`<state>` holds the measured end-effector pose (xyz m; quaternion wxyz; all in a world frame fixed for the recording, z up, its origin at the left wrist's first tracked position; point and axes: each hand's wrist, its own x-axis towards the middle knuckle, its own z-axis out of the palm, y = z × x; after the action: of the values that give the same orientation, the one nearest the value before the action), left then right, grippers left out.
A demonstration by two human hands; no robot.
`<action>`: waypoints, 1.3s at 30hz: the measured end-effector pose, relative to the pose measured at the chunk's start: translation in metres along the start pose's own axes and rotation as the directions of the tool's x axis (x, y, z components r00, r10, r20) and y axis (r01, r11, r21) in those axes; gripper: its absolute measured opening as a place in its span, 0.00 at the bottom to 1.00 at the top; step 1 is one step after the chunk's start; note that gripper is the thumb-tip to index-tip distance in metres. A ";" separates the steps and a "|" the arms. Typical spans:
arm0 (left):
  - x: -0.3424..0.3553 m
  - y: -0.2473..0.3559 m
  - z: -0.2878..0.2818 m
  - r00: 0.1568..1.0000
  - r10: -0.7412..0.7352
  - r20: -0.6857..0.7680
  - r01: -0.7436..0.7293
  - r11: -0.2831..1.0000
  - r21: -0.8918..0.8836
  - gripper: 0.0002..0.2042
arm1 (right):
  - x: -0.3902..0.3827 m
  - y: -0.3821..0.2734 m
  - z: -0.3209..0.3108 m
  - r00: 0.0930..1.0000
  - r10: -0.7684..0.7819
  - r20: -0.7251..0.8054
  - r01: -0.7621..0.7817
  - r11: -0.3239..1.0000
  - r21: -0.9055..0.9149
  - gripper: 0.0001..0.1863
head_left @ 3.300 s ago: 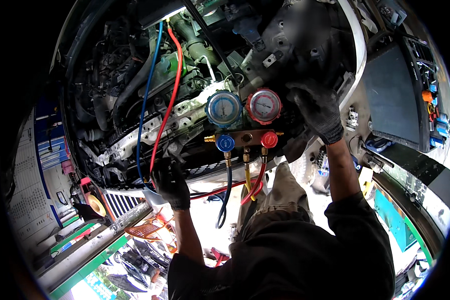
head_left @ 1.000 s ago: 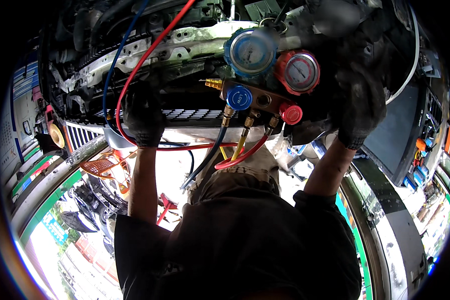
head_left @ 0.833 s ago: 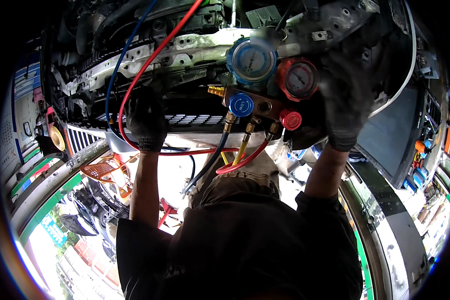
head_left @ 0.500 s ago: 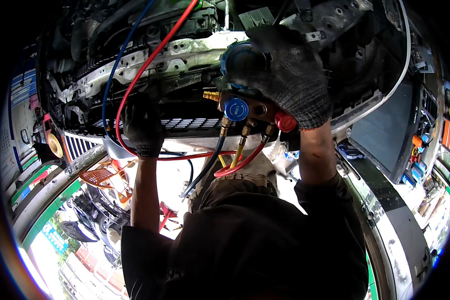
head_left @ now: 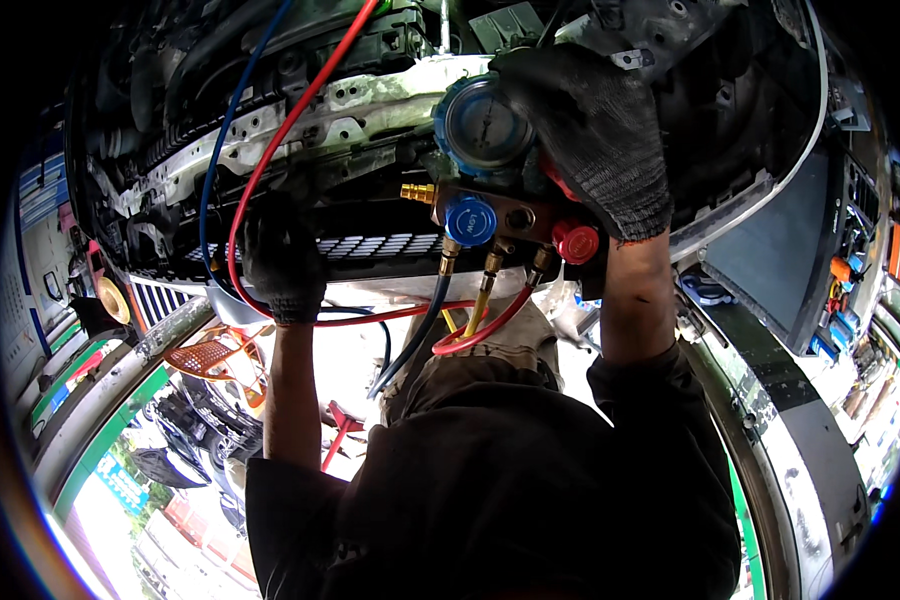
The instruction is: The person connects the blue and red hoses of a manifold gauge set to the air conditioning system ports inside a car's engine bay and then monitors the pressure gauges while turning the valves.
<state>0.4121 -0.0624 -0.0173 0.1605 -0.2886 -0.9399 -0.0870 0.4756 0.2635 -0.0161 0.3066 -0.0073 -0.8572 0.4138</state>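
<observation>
In front of the open engine bay hangs a manifold gauge set (head_left: 545, 217), its brass fittings pointing down. My right hand (head_left: 595, 130), in a dark knit glove, grips its upper right part and hides most of the red gauge. Left of that hand, the round blue-rimmed gauge (head_left: 486, 125) shows its face. Below it sit a blue knob (head_left: 470, 220) and a red knob (head_left: 575, 241). Dark, yellow and red hoses run down from the fittings. My gloved left hand (head_left: 282, 260) is by the car's front edge, beside the red hose (head_left: 288, 128); shadow hides its fingers.
A blue hose (head_left: 220, 150) passes up into the engine bay beside the red one. The pale metal crossbar (head_left: 370, 105) spans the bay's front. An orange perforated chair (head_left: 210, 358) stands at lower left, and a dark panel (head_left: 770, 255) leans at right.
My right hand has shifted slightly right and off the blue-rimmed gauge, whose face is now uncovered. The gauge set has tilted a little. My left hand stays nearly in place.
</observation>
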 end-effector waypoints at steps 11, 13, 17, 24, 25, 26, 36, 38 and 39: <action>-0.002 -0.005 0.002 0.997 0.034 0.066 -0.041 0.994 0.097 0.18 | 0.000 -0.011 -0.012 0.988 0.115 0.101 -0.123 0.990 0.076 0.10; -0.004 -0.007 0.002 0.997 0.033 0.075 -0.041 0.994 0.105 0.19 | 0.000 -0.011 -0.012 0.991 0.097 0.090 -0.104 0.992 0.074 0.10; -0.003 -0.004 0.002 0.998 -0.017 0.056 0.013 0.998 0.064 0.19 | 0.000 -0.008 -0.011 0.998 0.008 0.063 -0.009 1.000 0.015 0.12; -0.002 -0.005 0.003 1.000 0.008 0.021 -0.009 1.000 0.030 0.20 | 0.002 -0.013 -0.013 0.982 0.134 0.134 -0.145 0.987 0.075 0.13; -0.001 -0.003 0.003 1.000 -0.004 0.018 0.003 1.000 0.020 0.20 | 0.002 -0.013 -0.014 0.979 0.141 0.146 -0.154 0.985 0.081 0.12; 0.000 -0.002 0.003 1.000 -0.015 0.016 0.015 1.000 0.009 0.20 | 0.002 -0.012 -0.015 0.976 0.148 0.157 -0.163 0.983 0.086 0.12; 0.005 0.003 -0.002 1.000 0.007 0.005 -0.007 1.000 -0.021 0.18 | 0.001 -0.009 -0.015 0.983 0.108 0.146 -0.119 0.990 0.071 0.14; 0.004 0.003 -0.002 1.000 -0.001 0.002 0.001 1.000 -0.027 0.17 | 0.001 -0.009 -0.015 0.982 0.107 0.153 -0.119 0.991 0.067 0.14; 0.004 0.003 -0.002 1.000 -0.003 0.004 0.003 1.000 -0.026 0.17 | 0.000 -0.008 -0.015 0.984 0.099 0.148 -0.109 0.992 0.062 0.14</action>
<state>0.4111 -0.0581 -0.0140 0.1548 -0.2894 -0.9395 -0.0987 0.4854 0.2687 -0.0031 0.2216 -0.0112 -0.8606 0.4585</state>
